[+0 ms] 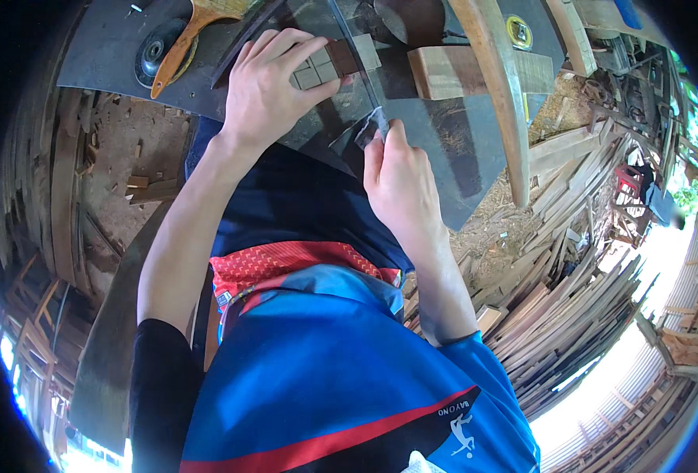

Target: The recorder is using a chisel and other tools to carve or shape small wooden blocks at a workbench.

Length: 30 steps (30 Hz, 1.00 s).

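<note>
My left hand [270, 83] rests on a small wooden piece [315, 71] scored into squares, its thumb and fingers spread around the near edge and top. The wood lies on a dark tabletop [435, 177] and continues as a brown strip and a paler end to the right. My right hand [402, 169] is closed around the near end of a long, narrow dark blade [357, 55], which crosses the wood and runs away from me. Something whitish shows at its grip; whether the tool is a saw or a file I cannot tell.
A wooden-handled brush [177, 55] lies over a black round disc [153, 54] at the left. To the right are a wooden block [451, 72], a long curved wooden piece [500, 94] and a yellow roll [517, 33]. Stacked planks [569, 315] cover the ground farther right.
</note>
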### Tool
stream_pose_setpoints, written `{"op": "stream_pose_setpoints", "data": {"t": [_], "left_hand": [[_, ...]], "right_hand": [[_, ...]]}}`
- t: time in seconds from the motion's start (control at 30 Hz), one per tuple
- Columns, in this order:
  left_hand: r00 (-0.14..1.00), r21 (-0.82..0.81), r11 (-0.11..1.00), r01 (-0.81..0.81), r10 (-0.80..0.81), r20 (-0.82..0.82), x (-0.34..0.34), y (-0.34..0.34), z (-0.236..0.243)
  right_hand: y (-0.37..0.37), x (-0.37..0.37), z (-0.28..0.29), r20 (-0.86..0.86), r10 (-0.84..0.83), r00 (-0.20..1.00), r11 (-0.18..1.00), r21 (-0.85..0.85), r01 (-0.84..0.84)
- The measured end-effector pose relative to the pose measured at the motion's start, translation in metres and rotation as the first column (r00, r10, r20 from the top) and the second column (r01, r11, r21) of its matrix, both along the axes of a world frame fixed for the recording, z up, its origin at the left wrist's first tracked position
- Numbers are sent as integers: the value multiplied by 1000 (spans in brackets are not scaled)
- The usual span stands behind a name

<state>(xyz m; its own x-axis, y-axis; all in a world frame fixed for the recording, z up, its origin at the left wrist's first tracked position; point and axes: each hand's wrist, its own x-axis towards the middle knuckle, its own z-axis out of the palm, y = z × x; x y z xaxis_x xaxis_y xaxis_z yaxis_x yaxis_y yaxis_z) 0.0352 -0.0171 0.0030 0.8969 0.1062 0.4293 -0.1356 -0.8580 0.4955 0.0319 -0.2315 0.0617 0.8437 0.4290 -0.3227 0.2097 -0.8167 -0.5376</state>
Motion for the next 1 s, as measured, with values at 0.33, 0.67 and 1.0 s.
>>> {"op": "stream_pose_setpoints", "data": {"t": [0.33, 0.67, 1.0], "left_hand": [[1000, 3, 1000, 14, -14, 8, -1, 0, 0], [1000, 6, 1000, 4, -4, -13, -3, 0, 1], [1000, 17, 1000, -1, 1, -17, -5, 1, -1]], "right_hand": [[1, -1, 2, -13, -2, 1000, 1000, -30, 1], [5, 2, 2, 8, 23, 1000, 997, -68, -23], [18, 11, 4, 20, 32, 999, 997, -73, -31]]}}
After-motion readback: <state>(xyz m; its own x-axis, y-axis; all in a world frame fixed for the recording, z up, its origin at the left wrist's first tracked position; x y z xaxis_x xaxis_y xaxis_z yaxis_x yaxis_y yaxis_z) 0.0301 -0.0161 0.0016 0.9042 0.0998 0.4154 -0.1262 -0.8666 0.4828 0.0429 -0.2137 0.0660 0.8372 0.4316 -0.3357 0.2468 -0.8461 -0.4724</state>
